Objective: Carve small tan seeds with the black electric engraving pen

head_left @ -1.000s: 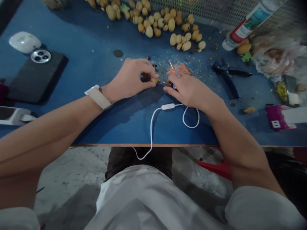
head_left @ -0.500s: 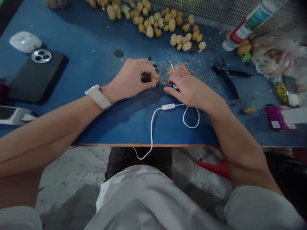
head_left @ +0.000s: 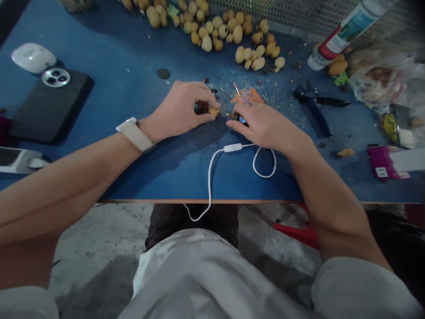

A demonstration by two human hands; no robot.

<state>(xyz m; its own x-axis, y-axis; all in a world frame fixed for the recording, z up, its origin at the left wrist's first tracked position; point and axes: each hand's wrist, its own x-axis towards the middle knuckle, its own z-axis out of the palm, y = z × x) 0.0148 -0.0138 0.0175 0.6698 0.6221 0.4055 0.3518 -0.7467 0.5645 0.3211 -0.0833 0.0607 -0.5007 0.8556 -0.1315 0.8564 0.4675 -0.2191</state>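
My left hand (head_left: 187,106) pinches a small yellowish-brown gourd (head_left: 214,111) between thumb and fingertips, and dark red beads or a similar dark object show inside its curl. My right hand (head_left: 257,122) is closed around a slim rotary tool (head_left: 241,118), mostly hidden by the fingers, with a brass-coloured tip (head_left: 229,115). That tip points left at the gourd, with a small gap between them. From beneath the right hand runs a white cable (head_left: 210,177) with an inline switch (head_left: 233,147). Just beyond the hands lies an orange scrap (head_left: 249,95) among pale shavings.
Many small dried gourds (head_left: 217,33) line the back of the blue table (head_left: 159,181). Black-handled pliers (head_left: 314,110), a tilted bottle (head_left: 347,33), a plastic bag (head_left: 381,79) and a purple box (head_left: 387,162) are on the right. A phone (head_left: 49,106) and a white case (head_left: 33,58) lie left.
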